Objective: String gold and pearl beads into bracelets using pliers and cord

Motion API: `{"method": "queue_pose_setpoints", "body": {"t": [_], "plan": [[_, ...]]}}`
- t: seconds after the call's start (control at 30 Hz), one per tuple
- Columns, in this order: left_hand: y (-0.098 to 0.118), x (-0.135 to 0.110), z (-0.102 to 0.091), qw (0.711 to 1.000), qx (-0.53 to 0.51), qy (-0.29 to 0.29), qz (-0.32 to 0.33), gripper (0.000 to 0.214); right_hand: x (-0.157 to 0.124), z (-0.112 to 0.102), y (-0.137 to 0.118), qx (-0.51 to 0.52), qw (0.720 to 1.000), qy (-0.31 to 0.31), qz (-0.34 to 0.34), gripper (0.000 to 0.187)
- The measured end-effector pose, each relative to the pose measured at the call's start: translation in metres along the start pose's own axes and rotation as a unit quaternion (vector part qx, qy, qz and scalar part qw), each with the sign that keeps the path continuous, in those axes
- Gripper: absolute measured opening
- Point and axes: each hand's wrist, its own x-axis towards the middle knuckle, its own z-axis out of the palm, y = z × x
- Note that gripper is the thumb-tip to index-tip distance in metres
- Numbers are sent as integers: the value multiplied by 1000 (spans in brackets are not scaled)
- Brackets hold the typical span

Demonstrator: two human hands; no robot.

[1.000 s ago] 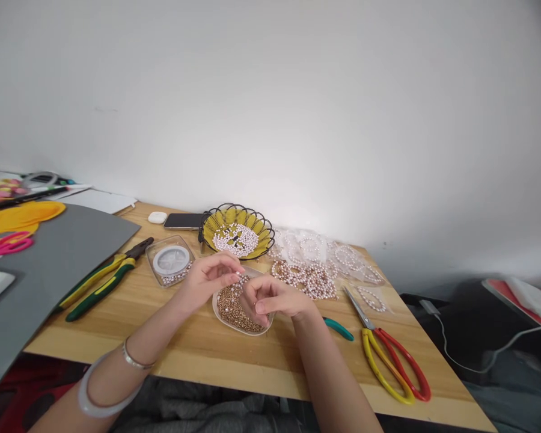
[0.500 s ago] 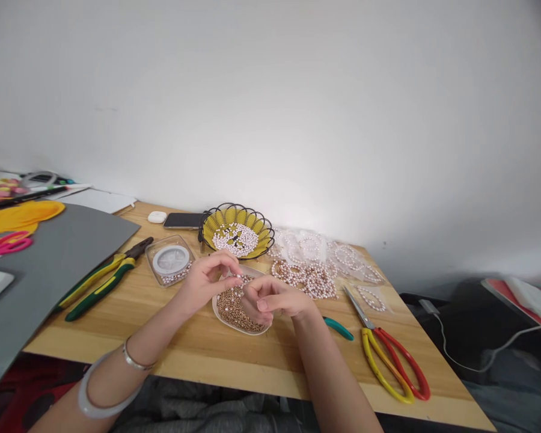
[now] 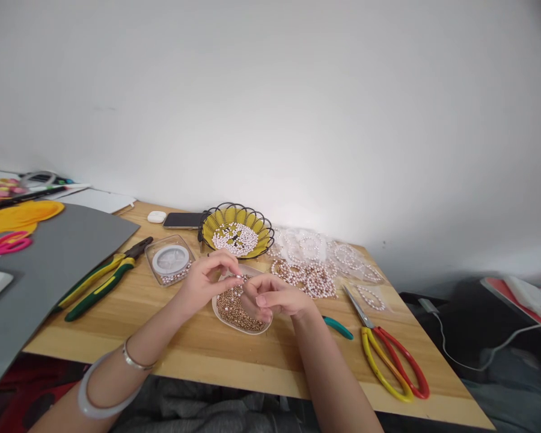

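Observation:
My left hand point(image 3: 206, 279) and my right hand point(image 3: 275, 296) meet over a small white dish point(image 3: 217, 313) filled with tiny gold-brown beads. The left fingertips pinch a short strand of small pale beads just above the dish. The right hand's fingers are curled close to that strand's end; what they pinch is too small to see. Behind the dish stands a yellow wire basket point(image 3: 237, 229) holding pale pearl beads. A clear box with a thread spool point(image 3: 170, 260) lies left of my left hand.
Finished pearl bracelets point(image 3: 315, 272) lie in clear bags right of the basket. Red-and-yellow scissors point(image 3: 388, 355) and a teal-handled tool point(image 3: 338, 328) lie at the right. Green-yellow pliers point(image 3: 103, 279), a phone point(image 3: 183, 220) and a grey sheet point(image 3: 49, 264) lie at the left.
Both hands have stayed over the bead dish, with only small finger movements; the right fingers have drawn slightly closer to the left fingertips.

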Motion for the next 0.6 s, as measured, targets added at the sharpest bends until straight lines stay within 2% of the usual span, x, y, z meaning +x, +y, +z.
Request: {"method": "queue_pose_setpoints", "body": {"t": [0.17, 0.3, 0.4, 0.53, 0.6], "plan": [[4, 1, -1, 999, 31, -11, 24, 9, 0, 0, -1, -4, 1000, 12, -15, 42], [5, 1, -2, 998, 39, -30, 26, 10, -1, -2, -1, -19, 999, 37, -12, 41], [4, -1, -1, 999, 29, -42, 17, 19, -2, -5, 0, -44, 997, 62, -8, 32], [4, -1, -1, 999, 29, -30, -9, 46, 1, -8, 4, -67, 992, 105, -27, 24], [5, -2, -2, 998, 47, -20, -27, 45, 3, -9, 6, -75, 987, 132, -45, 24]]}}
